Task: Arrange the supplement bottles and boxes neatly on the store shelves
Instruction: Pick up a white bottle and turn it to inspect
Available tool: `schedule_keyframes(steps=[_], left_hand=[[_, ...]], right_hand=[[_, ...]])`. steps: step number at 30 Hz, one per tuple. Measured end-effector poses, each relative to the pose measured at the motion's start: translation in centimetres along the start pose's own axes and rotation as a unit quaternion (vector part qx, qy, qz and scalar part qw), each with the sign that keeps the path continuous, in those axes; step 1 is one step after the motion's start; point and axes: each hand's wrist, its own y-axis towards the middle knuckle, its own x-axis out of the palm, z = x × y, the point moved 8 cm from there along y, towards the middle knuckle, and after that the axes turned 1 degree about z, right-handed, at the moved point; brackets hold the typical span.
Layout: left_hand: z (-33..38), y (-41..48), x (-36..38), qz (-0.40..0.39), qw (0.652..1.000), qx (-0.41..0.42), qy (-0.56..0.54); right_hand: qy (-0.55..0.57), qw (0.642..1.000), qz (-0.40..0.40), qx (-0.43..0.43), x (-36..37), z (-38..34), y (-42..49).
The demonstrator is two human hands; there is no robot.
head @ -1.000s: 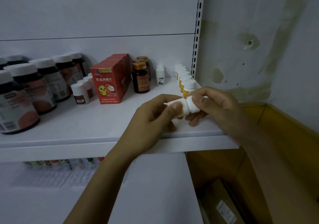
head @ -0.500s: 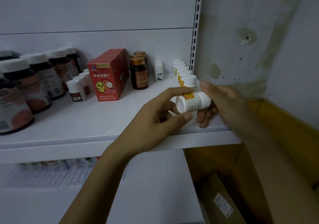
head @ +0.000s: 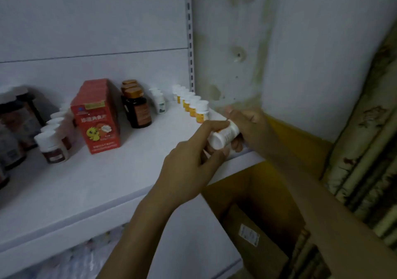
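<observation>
Holding: the left hand and the right hand both grip a small white plastic bottle with an orange-yellow label; it lies tilted on its side, with one round white end turned toward the camera.
Left fingers: curled, the index finger over the top of the bottle and the thumb under its near end.
Right fingers: wrapped round the far part of the bottle, with the thumb on top and the fingertips showing beneath.
Bottle's place: in the air over the front right corner of the white metal shelf, just in front of a row of matching white orange-labelled bottles that runs back along the shelf's right edge.
Middle of shelf: small white bottles with green labels, then dark amber bottles with gold caps, then a file of red cardboard boxes with a yellow cartoon chick, all upright.
Left of shelf: small brown white-capped bottles and large dark jars, which are blurred.
Below right: a brown cardboard carton with a white sticker.
</observation>
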Motion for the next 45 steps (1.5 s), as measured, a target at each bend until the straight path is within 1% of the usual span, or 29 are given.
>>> schedule_keyframes(steps=[2,4,6,7,8,10,12,13,15,18,21,23,25,28,30,32,33,35,36,38,41,45], left_hand=[[0.2,0.1,-0.3,-0.003,1.0,0.024,-0.006],[0.9,-0.2,0.0,-0.027,0.997,0.061,-0.026],[2.1,-0.9,1.3,-0.076,0.99,0.087,-0.081],[2.7,-1.9,2.7,-0.116,0.981,0.089,-0.129],[3.8,-3.3,4.4,-0.163,0.965,0.091,-0.187],[5.3,-6.2,8.2,-0.253,0.921,0.089,-0.283],[7.5,-11.4,14.7,-0.37,0.846,0.063,-0.379],[7.7,-12.5,16.0,-0.389,0.824,0.045,-0.409],[7.5,-14.0,18.1,-0.406,0.8,0.01,-0.443],[9.2,-18.5,24.1,-0.49,0.74,-0.031,-0.459],[10.6,-22.4,30.1,-0.553,0.691,-0.082,-0.458],[11.0,-24.1,34.2,-0.576,0.676,-0.108,-0.447],[11.0,-25.4,38.5,-0.59,0.687,-0.133,-0.402],[9.8,-27.1,45.7,-0.586,0.726,-0.172,-0.316],[8.3,-28.6,50.1,-0.592,0.743,-0.193,-0.246],[6.8,-29.9,53.4,-0.601,0.76,-0.192,-0.158],[6.3,-30.2,54.7,-0.6,0.771,-0.178,-0.12],[5.8,-30.5,56.9,-0.59,0.796,-0.123,-0.055],[5.7,-30.6,57.9,-0.582,0.808,-0.088,-0.023],[4.9,-31.1,59.7,-0.57,0.82,-0.031,0.028],[3.9,-32.5,62.5,-0.562,0.824,0.024,0.068],[2.9,-34.0,65.4,-0.572,0.812,0.056,0.096]], right_hand=[[-0.008,0.999,0.048,-0.001,-0.3,-0.7,-0.9],[-0.017,0.995,0.098,0.002,-0.6,-1.3,-2.7],[0.0,0.985,0.166,0.037,-2.1,-1.3,-5.9],[-0.003,0.98,0.192,0.05,-3.0,-1.3,-8.4],[-0.01,0.974,0.217,0.062,-4.1,-1.3,-11.5],[-0.012,0.962,0.254,0.103,-5.9,-0.3,-18.2],[-0.006,0.936,0.309,0.17,-8.7,2.1,-27.2],[0.012,0.931,0.315,0.185,-9.4,3.2,-29.6],[0.045,0.919,0.334,0.206,-9.7,4.5,-33.7],[0.066,0.892,0.382,0.233,-11.1,5.7,-41.4],[0.142,0.862,0.401,0.275,-12.9,7.9,-48.2],[0.144,0.851,0.393,0.318,-14.8,9.3,-51.2],[0.109,0.833,0.399,0.367,-17.6,11.5,-53.9],[0.083,0.799,0.415,0.427,-22.3,16.5,-57.5],[0.091,0.761,0.435,0.473,-25.2,21.0,-59.9],[0.087,0.711,0.461,0.523,-27.9,26.1,-62.7],[0.085,0.686,0.473,0.546,-29.2,28.8,-64.3],[0.083,0.647,0.484,0.583,-31.1,34.4,-66.7],[0.083,0.633,0.478,0.603,-31.8,37.2,-67.6],[0.085,0.615,0.452,0.64,-32.5,42.2,-68.7],[0.112,0.593,0.45,0.658,-33.0,48.0,-68.8],[0.125,0.568,0.481,0.657,-34.0,53.3,-68.2]])
